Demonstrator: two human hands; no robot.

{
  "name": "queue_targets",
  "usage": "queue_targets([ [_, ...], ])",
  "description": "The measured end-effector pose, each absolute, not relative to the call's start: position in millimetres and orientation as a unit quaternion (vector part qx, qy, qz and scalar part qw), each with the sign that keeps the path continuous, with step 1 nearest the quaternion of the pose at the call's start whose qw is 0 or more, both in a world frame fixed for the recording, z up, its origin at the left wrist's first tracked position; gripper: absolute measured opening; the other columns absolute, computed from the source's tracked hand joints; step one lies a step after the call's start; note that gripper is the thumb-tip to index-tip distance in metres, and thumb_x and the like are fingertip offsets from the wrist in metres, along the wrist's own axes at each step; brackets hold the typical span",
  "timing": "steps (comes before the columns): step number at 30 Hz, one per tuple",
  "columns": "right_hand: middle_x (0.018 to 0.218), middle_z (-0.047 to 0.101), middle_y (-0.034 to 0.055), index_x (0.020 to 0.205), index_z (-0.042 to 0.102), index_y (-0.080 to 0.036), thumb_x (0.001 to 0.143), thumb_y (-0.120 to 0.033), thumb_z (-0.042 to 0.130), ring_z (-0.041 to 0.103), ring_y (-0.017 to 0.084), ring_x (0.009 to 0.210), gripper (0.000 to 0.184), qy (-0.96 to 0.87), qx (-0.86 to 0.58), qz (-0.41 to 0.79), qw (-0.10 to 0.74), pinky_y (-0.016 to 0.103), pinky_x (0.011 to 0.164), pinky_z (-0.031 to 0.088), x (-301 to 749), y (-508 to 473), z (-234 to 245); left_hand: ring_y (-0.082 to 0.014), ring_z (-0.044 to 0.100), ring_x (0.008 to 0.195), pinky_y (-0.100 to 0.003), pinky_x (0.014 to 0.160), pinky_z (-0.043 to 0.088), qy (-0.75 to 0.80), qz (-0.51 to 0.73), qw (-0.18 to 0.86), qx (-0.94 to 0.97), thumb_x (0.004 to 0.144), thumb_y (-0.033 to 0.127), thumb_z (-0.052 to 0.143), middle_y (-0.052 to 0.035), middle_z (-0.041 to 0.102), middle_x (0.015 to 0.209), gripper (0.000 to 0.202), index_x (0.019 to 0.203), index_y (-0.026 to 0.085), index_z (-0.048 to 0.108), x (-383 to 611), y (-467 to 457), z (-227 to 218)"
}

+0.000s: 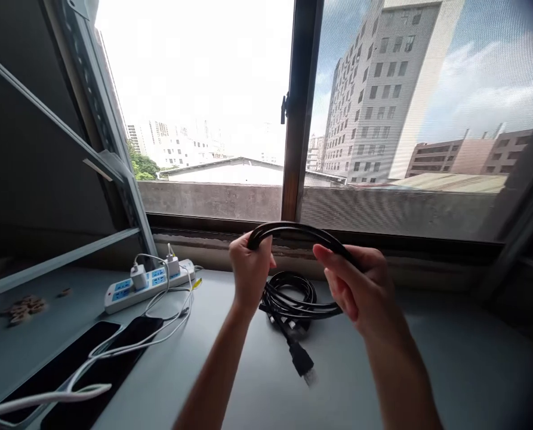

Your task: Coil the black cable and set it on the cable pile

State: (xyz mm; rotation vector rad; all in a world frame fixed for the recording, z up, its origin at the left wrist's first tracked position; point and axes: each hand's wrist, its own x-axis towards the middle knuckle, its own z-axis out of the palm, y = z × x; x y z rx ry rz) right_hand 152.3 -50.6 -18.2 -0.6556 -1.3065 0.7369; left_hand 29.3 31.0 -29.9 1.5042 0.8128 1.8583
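Note:
A black cable [293, 301] hangs in loose coils between my two hands above a grey table [449, 358]. My left hand [249, 267] is closed in a fist round the upper loop of the cable. My right hand [360, 285] grips the same arched loop further right, with its fingers curled over it. The coils droop below both hands, and a black plug [302, 362] dangles at the bottom, just above the table.
A white power strip [147, 285] with white chargers lies at the left near the window. White charging wires [127, 340] run to two dark phones [78, 364] lying flat. Small brown bits [22, 309] are scattered far left. A metal shelf frame [114, 167] rises at the left.

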Motion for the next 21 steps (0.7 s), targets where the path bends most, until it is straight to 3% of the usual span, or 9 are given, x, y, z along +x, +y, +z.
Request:
queue_targets([
  [4, 0.032, 0.029, -0.0065, 0.043, 0.043, -0.016, 0.083, -0.027, 0.069, 0.027, 0.006, 0.022, 0.049, -0.535, -0.233, 0.265, 0.768, 0.017, 0.023, 0.016, 148.1, -43.9, -21.6, -0.0089, 0.047, 0.037, -0.019, 0.042, 0.039, 0.321, 0.631, 0.465, 0.532, 0.073, 0.03, 0.051, 0.0053, 0.04, 0.039, 0.031, 0.047, 0.018, 0.04, 38.9, 47.4, -40.1],
  [7, 0.032, 0.03, -0.006, 0.041, 0.042, -0.017, 0.084, -0.024, 0.068, 0.026, 0.005, 0.022, 0.05, -0.527, -0.212, 0.196, 0.799, 0.019, 0.023, 0.015, 147.7, -43.5, -22.7, -0.0108, 0.05, 0.039, -0.021, 0.041, 0.041, 0.324, 0.54, 0.526, 0.571, 0.072, 0.031, 0.05, 0.003, 0.046, 0.047, 0.027, 0.05, 0.016, 0.047, 43.4, 47.2, -42.0],
  [12, 0.032, 0.031, -0.0059, 0.043, 0.044, -0.018, 0.084, -0.021, 0.066, 0.026, 0.006, 0.022, 0.047, -0.544, -0.207, 0.134, 0.802, 0.021, 0.024, 0.015, 149.0, -50.1, -23.6, -0.0147, 0.057, 0.045, -0.021, 0.043, 0.041, 0.327, 0.466, 0.548, 0.614, 0.076, 0.03, 0.047, 0.0002, 0.048, 0.047, 0.03, 0.051, 0.015, 0.051, 48.2, 42.5, -42.5],
  [21, 0.032, 0.032, -0.006, 0.043, 0.039, -0.016, 0.087, -0.018, 0.061, 0.025, 0.006, 0.022, 0.049, -0.58, -0.157, 0.128, 0.789, 0.02, 0.025, 0.015, 142.0, -52.4, -27.8, -0.0197, 0.062, 0.082, -0.027, 0.077, 0.045, 0.311, 0.331, 0.507, 0.732, 0.086, 0.041, 0.038, -0.0058, 0.068, 0.08, 0.042, 0.069, 0.017, 0.068, 15.4, 38.4, -29.3],
])
